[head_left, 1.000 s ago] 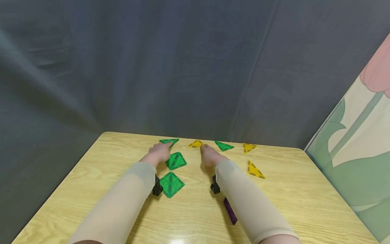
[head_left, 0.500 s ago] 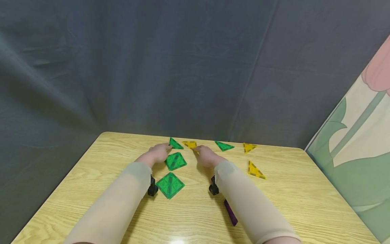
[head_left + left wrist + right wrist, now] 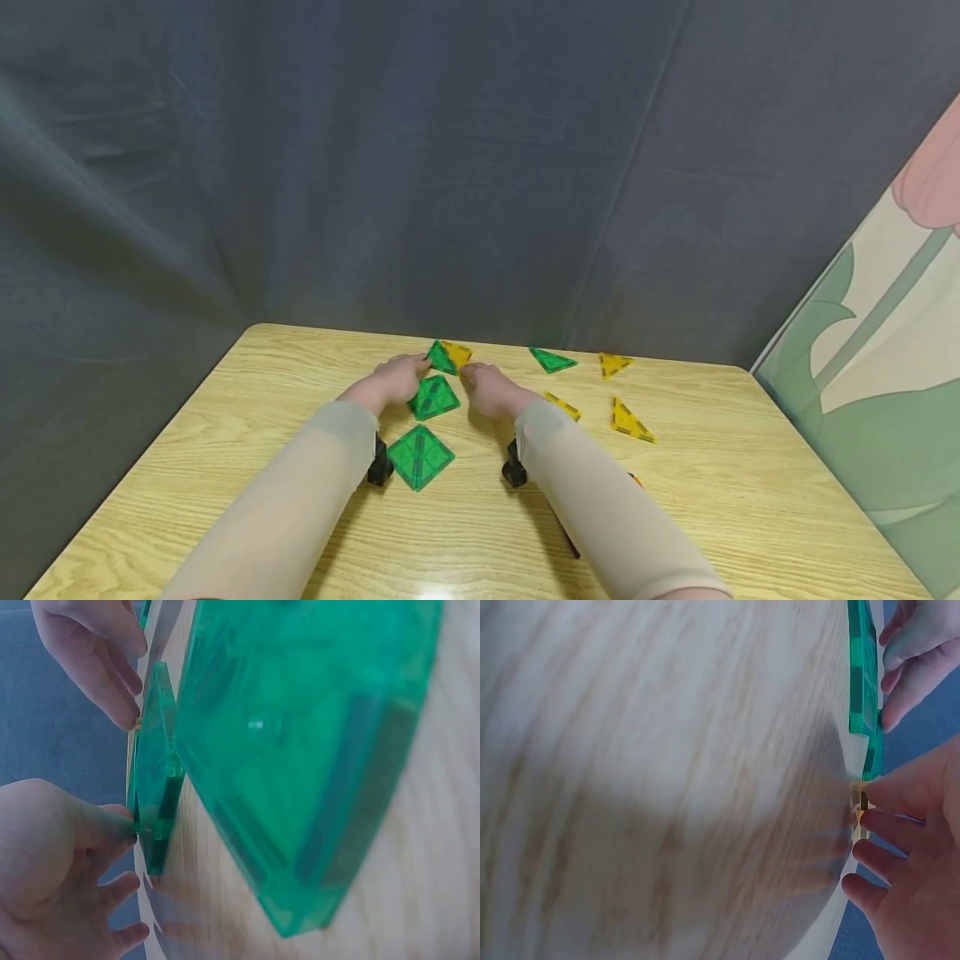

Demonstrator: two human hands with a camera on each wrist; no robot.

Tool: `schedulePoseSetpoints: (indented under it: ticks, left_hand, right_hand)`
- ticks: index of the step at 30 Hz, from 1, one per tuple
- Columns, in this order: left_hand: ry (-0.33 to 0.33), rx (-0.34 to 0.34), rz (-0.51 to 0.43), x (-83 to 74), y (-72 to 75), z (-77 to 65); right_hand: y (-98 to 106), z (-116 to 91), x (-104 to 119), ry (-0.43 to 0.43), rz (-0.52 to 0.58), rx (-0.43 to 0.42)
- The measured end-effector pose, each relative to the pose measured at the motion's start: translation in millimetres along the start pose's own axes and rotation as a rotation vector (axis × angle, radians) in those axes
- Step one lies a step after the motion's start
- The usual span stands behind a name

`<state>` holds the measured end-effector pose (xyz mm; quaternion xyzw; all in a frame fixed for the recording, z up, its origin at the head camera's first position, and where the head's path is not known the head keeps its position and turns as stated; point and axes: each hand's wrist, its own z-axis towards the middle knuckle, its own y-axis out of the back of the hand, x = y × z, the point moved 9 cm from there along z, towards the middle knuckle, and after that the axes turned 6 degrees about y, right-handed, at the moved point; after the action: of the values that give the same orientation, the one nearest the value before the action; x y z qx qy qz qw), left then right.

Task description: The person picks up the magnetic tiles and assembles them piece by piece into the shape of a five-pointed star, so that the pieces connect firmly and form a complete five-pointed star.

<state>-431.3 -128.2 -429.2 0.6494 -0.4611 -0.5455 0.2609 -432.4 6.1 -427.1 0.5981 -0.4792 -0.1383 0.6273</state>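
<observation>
At the table's far side, a green triangular magnetic tile and a yellow triangular magnetic tile stand edge to edge. My left hand pinches the green triangle at its left corner between thumb and finger; the left wrist view shows this hand too. On the yellow triangle's near right edge, my right hand has its thumb and index finger pinching. The right wrist view shows a sliver of that yellow tile by the fingertips. Just nearer lies a green diamond of two tiles, with another green diamond below it.
To the right lie a green triangle and yellow triangles. Another yellow tile is partly covered by my right forearm, as is a purple piece. A dark curtain hangs behind the wooden table.
The green triangle has turned and moved right. The yellow triangle has turned and slid left until the two meet. My right hand has moved left, uncovering another yellow tile beside the forearm.
</observation>
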Motion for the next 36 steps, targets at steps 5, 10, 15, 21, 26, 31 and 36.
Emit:
schedulePoseSetpoints:
  ticks: [5, 10, 15, 21, 26, 31, 36]
  left_hand:
    - [-0.001, 0.003, -0.005, -1.8, -0.4, -1.1]
    - [0.02, -0.003, 0.009, -0.1, 0.0, -3.1]
    - [0.034, 0.005, -0.018, 0.5, -1.3, -3.1]
    - [0.044, 0.033, -0.037, -0.3, -5.1, -2.0]
    - [0.039, 0.038, -0.015, -1.5, -4.2, -2.0]
    - [0.038, 0.02, -0.002, -1.0, -3.8, -2.0]
    - [-0.025, -0.055, 0.022, -16.9, 2.8, -7.9]
  right_hand:
    - [-2, 1, 2, 0.017, 0.017, -0.004]
    - [-5, 0, 6, 0.011, 0.078, -0.002]
    - [-8, 0, 9, 0.009, 0.08, 0.003]
    - [-11, 4, 10, 0.003, 0.004, 0.009]
    - [-13, 7, 12, -0.041, -0.027, 0.008]
    - [-11, 5, 13, -0.044, -0.05, 0.015]
    - [31, -27, 4, -0.015, -0.05, -0.036]
